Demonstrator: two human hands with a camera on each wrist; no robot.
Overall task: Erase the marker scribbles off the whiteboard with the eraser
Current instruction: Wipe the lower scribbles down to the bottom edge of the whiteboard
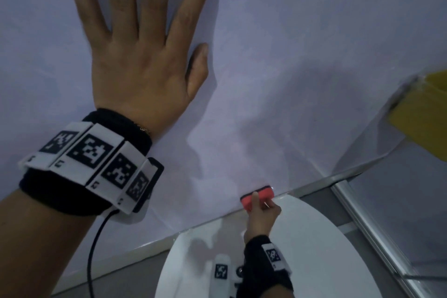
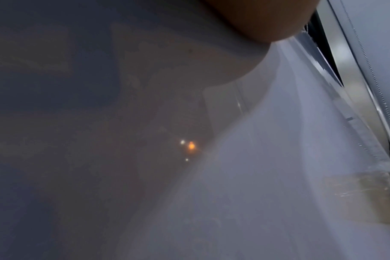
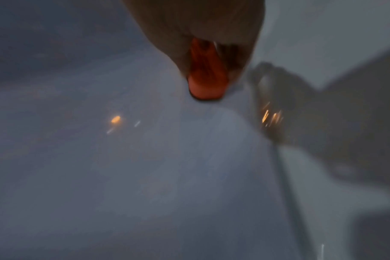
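The whiteboard (image 1: 302,44) fills most of the head view, pale lilac with faint smears and no clear scribbles. My left hand (image 1: 142,39) lies flat on it at the upper left, fingers spread and straight. Low down near the board's bottom edge, my right hand (image 1: 260,208) pinches a small red eraser (image 1: 257,197) with a dark felt side against the board. The right wrist view shows the red eraser (image 3: 206,82) held between the fingers, blurred. In the left wrist view only the heel of my left hand (image 2: 267,19) and the whiteboard (image 2: 278,158) show.
A round white table (image 1: 321,249) stands under the board's lower edge. A metal frame rail (image 1: 362,220) runs down the right side, with a yellow patch (image 1: 425,114) beyond it. A black cable (image 1: 93,249) hangs from my left wristband.
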